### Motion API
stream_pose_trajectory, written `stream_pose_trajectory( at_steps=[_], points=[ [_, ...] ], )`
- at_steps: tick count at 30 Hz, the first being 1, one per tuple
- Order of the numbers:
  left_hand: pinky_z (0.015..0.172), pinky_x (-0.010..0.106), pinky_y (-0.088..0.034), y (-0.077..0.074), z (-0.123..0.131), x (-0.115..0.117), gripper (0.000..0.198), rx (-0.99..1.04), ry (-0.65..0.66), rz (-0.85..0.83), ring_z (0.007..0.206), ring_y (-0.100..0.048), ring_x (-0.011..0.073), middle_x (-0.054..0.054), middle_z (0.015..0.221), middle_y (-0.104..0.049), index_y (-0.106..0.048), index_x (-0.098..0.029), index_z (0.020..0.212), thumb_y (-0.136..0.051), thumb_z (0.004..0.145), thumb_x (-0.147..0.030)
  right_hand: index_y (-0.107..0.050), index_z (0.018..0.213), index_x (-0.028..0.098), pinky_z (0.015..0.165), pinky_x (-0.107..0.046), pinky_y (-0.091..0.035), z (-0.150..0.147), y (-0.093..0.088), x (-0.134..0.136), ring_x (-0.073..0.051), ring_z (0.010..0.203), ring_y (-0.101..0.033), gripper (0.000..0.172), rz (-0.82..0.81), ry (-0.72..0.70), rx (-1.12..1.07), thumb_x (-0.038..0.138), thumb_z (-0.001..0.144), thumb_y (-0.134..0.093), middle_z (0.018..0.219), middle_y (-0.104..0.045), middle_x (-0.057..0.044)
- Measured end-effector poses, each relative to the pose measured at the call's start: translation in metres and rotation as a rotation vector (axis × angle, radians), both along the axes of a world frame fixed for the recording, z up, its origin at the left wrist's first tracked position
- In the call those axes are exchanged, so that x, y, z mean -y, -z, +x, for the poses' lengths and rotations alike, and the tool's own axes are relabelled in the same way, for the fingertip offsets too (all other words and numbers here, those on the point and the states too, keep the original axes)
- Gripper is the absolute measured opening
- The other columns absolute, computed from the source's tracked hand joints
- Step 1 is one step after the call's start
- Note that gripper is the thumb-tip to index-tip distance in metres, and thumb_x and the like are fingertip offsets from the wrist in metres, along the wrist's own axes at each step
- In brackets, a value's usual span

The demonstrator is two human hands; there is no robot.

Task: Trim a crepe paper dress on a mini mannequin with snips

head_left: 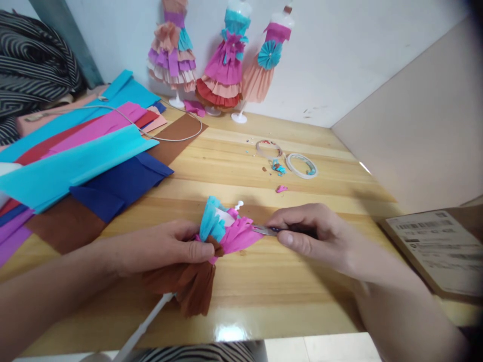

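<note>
My left hand (162, 249) is closed around a small doll form dressed in crepe paper (222, 231), lying on its side on the wooden table (264, 291). The dress has a turquoise frill, a magenta fringe and a brown pleated skirt (192, 286); a white stand rod (143, 327) sticks out toward me. My right hand (313, 236) is closed in a pinch on a thin metal tool (266, 231), probably tweezers or small scissors, whose tip touches the magenta fringe.
Sheets of crepe paper (86, 161) in turquoise, pink, red, blue, brown and purple lie at the left. Three dressed doll forms (226, 60) stand against the back wall. Two tape rolls (301, 165) and paper scraps lie mid-table. A cardboard box (437, 246) sits at right.
</note>
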State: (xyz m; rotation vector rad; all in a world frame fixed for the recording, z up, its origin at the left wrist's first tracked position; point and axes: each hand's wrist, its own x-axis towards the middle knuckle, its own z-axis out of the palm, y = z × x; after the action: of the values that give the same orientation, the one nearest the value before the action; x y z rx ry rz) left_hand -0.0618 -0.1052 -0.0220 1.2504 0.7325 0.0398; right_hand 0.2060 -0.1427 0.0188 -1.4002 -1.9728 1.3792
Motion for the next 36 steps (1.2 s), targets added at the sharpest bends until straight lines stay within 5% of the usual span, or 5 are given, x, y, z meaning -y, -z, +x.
stream_pose_trajectory(
  at_steps=[21,36],
  points=[
    [0.091,0.033,-0.043,-0.0004,-0.0005,-0.0011,0.037,0.004,0.02,-0.126,0.104,-0.054,0.0247,0.002,0.101,-0.062,-0.063,-0.019,0.092,-0.063,0.078,-0.054,-0.067,0.078,0.013,0.044,-0.022,-0.024,-0.0003,0.0029,-0.0014,-0.009,0.052,-0.031,0.05,-0.037,0.008,-0.029,0.06,0.084,-0.054,0.058,-0.043,0.002],
    [0.086,0.027,-0.042,-0.0012,-0.0024,-0.0018,0.038,0.022,0.051,-0.134,0.097,-0.052,0.0198,-0.001,0.095,-0.06,-0.065,-0.021,0.095,-0.065,0.077,-0.055,-0.065,0.083,0.012,0.051,-0.022,-0.034,-0.0045,0.0078,-0.003,-0.01,0.058,-0.043,0.047,-0.037,-0.063,-0.113,0.058,0.085,-0.055,0.068,-0.053,-0.002]
  ],
)
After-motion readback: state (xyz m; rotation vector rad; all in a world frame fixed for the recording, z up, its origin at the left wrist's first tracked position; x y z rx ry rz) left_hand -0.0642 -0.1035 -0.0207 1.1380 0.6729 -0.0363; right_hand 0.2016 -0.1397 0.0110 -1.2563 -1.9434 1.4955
